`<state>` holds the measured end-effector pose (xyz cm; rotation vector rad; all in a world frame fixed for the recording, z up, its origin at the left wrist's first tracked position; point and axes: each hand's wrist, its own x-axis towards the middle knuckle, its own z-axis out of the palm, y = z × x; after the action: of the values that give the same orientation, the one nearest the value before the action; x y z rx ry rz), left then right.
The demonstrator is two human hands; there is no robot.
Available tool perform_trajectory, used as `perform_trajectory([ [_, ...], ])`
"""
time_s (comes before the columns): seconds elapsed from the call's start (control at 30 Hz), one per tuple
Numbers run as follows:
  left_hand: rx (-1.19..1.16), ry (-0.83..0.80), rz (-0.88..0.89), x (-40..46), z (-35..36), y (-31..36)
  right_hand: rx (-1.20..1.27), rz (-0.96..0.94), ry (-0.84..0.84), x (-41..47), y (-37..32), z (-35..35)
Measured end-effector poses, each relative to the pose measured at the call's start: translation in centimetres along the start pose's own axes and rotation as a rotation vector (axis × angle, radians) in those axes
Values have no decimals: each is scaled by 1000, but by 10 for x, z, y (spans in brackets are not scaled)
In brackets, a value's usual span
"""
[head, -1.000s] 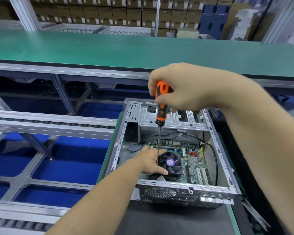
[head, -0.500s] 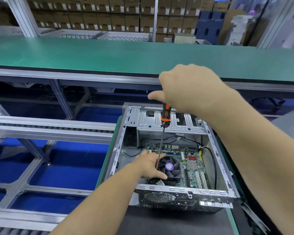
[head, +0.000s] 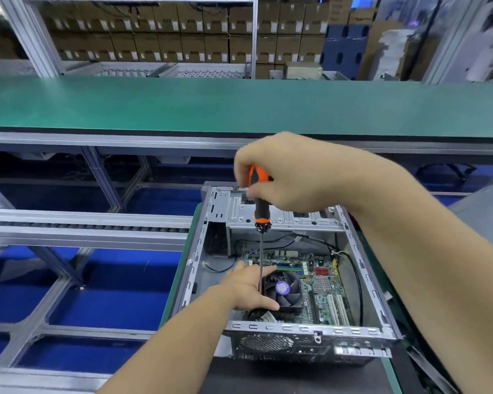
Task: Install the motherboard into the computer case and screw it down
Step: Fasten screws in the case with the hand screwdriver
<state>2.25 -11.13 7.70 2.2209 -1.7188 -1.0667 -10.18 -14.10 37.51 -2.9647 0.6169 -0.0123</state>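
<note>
"Driving a screw, by the look of it. The right hand (head: 285, 174) has its fingers curled tight round the orange-and-black handle of the long-shafted screwdriver (head: 259, 194), which stands nearly upright over the open grey steel computer case (head: 350, 245)."

"And the board?"

"The green motherboard (head: 319, 291) lies flat on the case floor, its black cooling fan with the purple hub (head: 282, 288) on top. I judge the seating done; what remains is fastening. How many screws are in, I cannot tell."

"The other hand?"

"The left hand (head: 248, 288) is down inside the case just beside the fan, fingers fairly straight, thumb spread along the fan's near edge. The shaft's tip is hidden behind it, so whether it pinches a screw I cannot say."

"Anything changed from half a second ago?"

"More of the orange handle shows now, where the fist had covered nearly all of it, and the shaft stands straighter. The left hand keeps its place by the fan, and the case hasn't shifted on the green-edged dark bench mat (head: 296, 376)"
</note>
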Motion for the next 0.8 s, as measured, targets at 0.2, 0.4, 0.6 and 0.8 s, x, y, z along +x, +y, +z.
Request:
perform_trajectory([
  [0.2,42,9,11,2,2,-2,-194,141,-24,0,8,1],
  [0.4,58,16,23,3,3,-5,-292,279,10,-6,10,-1],
  [0.6,53,21,19,6,5,-7,28,70,-93,-18,19,-6],
  [0.8,43,30,22,6,7,-10,-238,229,-36,-13,24,-2],
])
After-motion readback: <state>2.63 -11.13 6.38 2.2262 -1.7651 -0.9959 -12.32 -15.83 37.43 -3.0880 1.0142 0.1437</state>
